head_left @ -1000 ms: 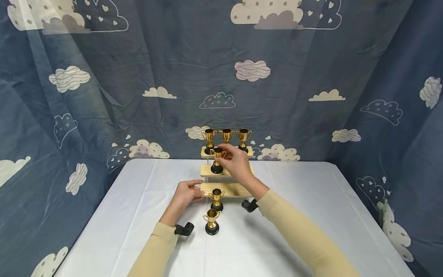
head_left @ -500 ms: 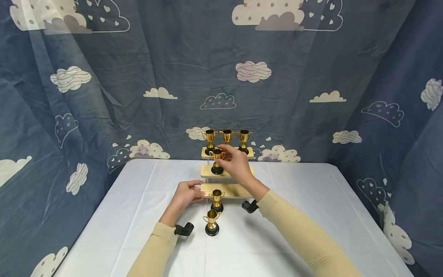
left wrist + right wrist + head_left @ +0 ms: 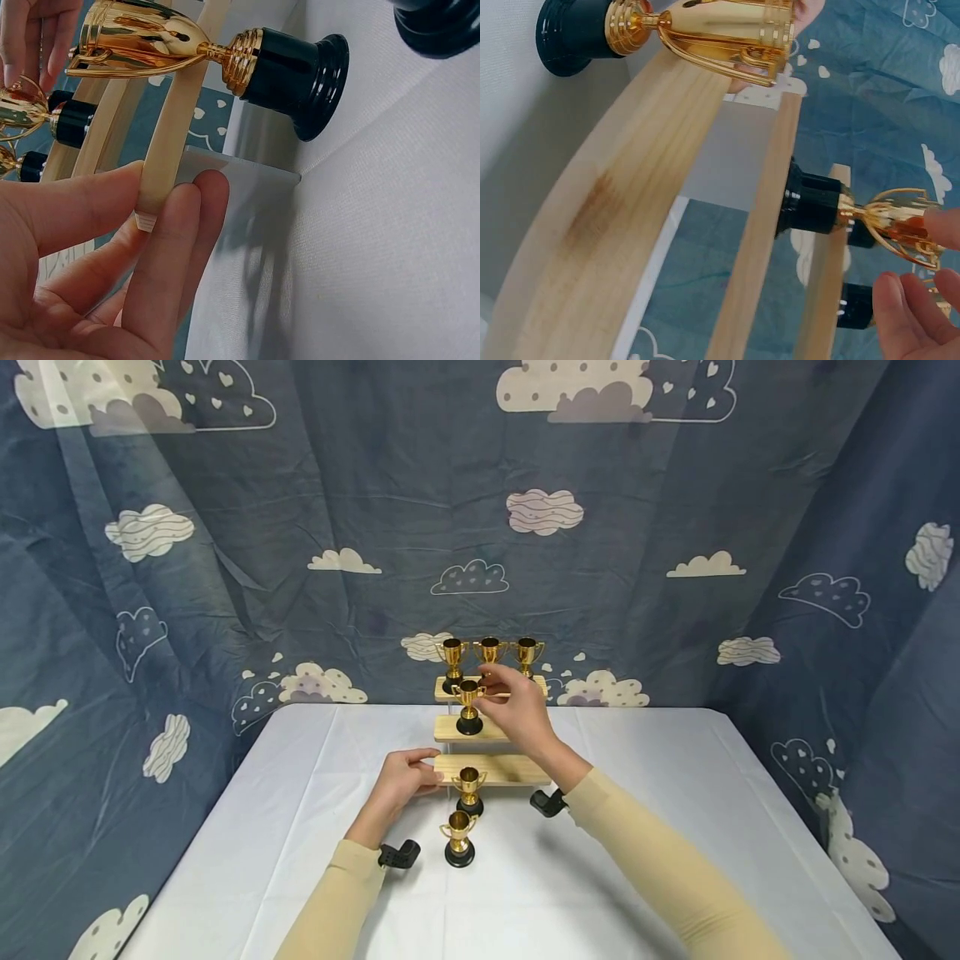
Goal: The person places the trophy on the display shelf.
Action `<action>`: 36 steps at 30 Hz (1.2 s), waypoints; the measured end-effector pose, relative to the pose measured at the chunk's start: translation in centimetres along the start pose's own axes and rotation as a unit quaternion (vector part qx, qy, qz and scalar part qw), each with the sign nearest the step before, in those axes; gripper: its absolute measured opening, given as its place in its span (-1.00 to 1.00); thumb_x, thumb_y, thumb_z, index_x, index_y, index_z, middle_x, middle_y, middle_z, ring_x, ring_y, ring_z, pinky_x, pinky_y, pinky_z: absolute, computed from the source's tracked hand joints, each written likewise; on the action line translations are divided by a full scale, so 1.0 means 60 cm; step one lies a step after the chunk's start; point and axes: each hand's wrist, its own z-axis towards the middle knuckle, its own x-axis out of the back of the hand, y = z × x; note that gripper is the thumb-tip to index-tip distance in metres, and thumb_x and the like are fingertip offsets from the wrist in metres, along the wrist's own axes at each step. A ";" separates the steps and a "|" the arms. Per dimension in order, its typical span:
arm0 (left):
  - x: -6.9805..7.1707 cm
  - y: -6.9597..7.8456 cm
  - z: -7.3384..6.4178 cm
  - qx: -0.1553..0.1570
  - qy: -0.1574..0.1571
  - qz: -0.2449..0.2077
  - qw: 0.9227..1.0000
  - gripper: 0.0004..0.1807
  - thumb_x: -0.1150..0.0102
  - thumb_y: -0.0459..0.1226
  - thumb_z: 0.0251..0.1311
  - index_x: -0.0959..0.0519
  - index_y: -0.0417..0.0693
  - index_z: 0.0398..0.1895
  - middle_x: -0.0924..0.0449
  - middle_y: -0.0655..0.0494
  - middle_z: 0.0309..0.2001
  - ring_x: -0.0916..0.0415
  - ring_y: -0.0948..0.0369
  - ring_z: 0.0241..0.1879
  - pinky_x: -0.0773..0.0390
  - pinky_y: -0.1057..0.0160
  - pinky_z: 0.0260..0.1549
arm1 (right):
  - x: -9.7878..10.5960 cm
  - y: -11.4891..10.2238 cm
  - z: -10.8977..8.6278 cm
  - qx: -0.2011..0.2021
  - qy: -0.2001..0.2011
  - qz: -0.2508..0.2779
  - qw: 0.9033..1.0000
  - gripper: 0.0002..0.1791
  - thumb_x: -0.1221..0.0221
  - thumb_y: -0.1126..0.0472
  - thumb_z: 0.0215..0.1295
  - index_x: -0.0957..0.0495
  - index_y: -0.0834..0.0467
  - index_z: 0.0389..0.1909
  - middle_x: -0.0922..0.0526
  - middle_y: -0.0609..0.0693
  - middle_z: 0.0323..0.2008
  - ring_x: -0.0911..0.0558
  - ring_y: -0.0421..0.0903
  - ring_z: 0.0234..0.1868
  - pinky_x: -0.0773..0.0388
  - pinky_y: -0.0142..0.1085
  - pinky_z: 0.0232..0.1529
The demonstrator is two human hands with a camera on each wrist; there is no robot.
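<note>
My left hand (image 3: 401,779) pinches the left end of the lowest wooden shelf (image 3: 510,768), thumb on top and fingers below, as the left wrist view shows. A small gold trophy cup (image 3: 468,695) with a black base (image 3: 814,202) stands upright at the left of the middle shelf (image 3: 450,728). Beside its right handle is my right hand (image 3: 519,710), the thumb close to the cup and the fingers spread apart from it. Another gold trophy (image 3: 468,787) stands on the table right before the lowest shelf, and one more (image 3: 459,838) is nearer to me.
On the top shelf (image 3: 487,696) stand three trophies in a row, the middle one (image 3: 490,649) partly behind my right hand. A white cloth covers the table (image 3: 337,893). Behind it hangs a dark blue curtain (image 3: 390,485) printed with clouds.
My right hand has loosened from the trophy on the middle shelf and shifted slightly right, its fingers spreading. The trophy stays in place. My left hand keeps its hold on the shelf.
</note>
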 end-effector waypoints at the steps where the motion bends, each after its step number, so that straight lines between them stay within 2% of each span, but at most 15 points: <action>1: -0.001 0.000 0.000 0.000 0.001 0.000 1.000 -0.45 -0.37 -0.56 0.01 -0.61 -0.28 0.17 -0.65 -0.11 -0.33 -0.67 0.16 -0.43 -0.77 0.16 -0.29 | 0.003 -0.001 0.000 0.000 0.001 0.003 1.000 -0.39 -0.46 0.27 0.16 -0.55 0.06 0.26 -0.66 0.07 -0.05 -0.68 -0.09 -0.08 -0.68 -0.40 -0.07; 9: 0.001 -0.002 0.000 0.005 0.005 0.000 1.000 -0.45 -0.37 -0.56 0.00 -0.62 -0.26 0.16 -0.66 -0.12 -0.31 -0.67 0.15 -0.42 -0.77 0.15 -0.27 | 0.020 -0.014 -0.009 -0.001 0.005 0.000 1.000 -0.37 -0.47 0.25 0.16 -0.54 0.12 0.28 -0.64 0.11 0.00 -0.68 0.05 -0.03 -0.70 -0.33 -0.06; 14: 0.004 -0.003 -0.005 0.004 0.004 -0.004 1.000 -0.45 -0.36 -0.56 0.01 -0.61 -0.26 0.17 -0.66 -0.12 -0.32 -0.67 0.15 -0.43 -0.77 0.13 -0.26 | 0.029 -0.020 -0.023 0.000 0.009 -0.012 1.000 -0.39 -0.45 0.21 0.20 -0.54 0.13 0.28 -0.63 0.11 0.02 -0.66 0.02 -0.01 -0.69 -0.35 -0.05; 18: 0.005 -0.007 -0.006 -0.008 -0.008 -0.018 1.000 -0.45 -0.36 -0.56 0.05 -0.59 -0.26 0.19 -0.65 -0.12 -0.32 -0.68 0.14 -0.41 -0.77 0.12 -0.25 | 0.039 -0.024 -0.035 0.001 0.014 -0.025 1.000 -0.44 -0.44 0.19 0.21 -0.56 0.09 0.25 -0.63 0.10 -0.01 -0.67 -0.01 -0.03 -0.69 -0.32 -0.02; 23: 0.003 -0.010 -0.002 -0.026 -0.023 -0.042 0.999 -0.44 -0.35 -0.57 0.07 -0.56 -0.30 0.21 -0.67 -0.15 -0.31 -0.70 0.08 -0.39 -0.76 0.05 -0.19 | 0.047 -0.029 -0.049 0.006 0.012 -0.034 0.999 -0.45 -0.44 0.19 0.21 -0.57 0.08 0.24 -0.64 0.00 -0.04 -0.67 -0.03 -0.03 -0.69 -0.24 0.00; 28: 0.002 -0.014 0.000 -0.029 -0.021 -0.044 0.998 -0.43 -0.36 -0.57 0.08 -0.54 -0.29 0.23 -0.67 -0.16 -0.30 -0.70 0.06 -0.38 -0.73 -0.03 -0.13 | 0.048 -0.034 -0.062 0.013 0.003 -0.030 0.999 -0.43 -0.45 0.20 0.20 -0.57 0.10 0.25 -0.64 0.01 0.00 -0.65 -0.05 -0.02 -0.69 -0.14 0.02; 33: 0.002 -0.013 -0.003 -0.028 -0.020 -0.052 0.998 -0.45 -0.35 -0.58 0.09 -0.56 -0.29 0.22 -0.66 -0.17 -0.28 -0.71 0.04 -0.37 -0.72 -0.06 -0.10 | 0.048 -0.042 -0.073 0.020 0.003 -0.029 0.999 -0.44 -0.46 0.21 0.17 -0.59 0.06 0.22 -0.63 -0.07 -0.03 -0.66 -0.06 -0.03 -0.69 -0.19 0.01; 36: 0.002 -0.012 -0.004 -0.028 -0.022 -0.054 0.998 -0.46 -0.35 -0.57 0.09 -0.56 -0.31 0.22 -0.66 -0.18 -0.27 -0.71 0.05 -0.37 -0.72 -0.05 -0.10 | 0.047 -0.046 -0.080 0.024 0.003 -0.023 0.999 -0.45 -0.47 0.21 0.16 -0.59 0.06 0.20 -0.64 -0.03 -0.02 -0.66 -0.07 -0.04 -0.70 -0.19 0.01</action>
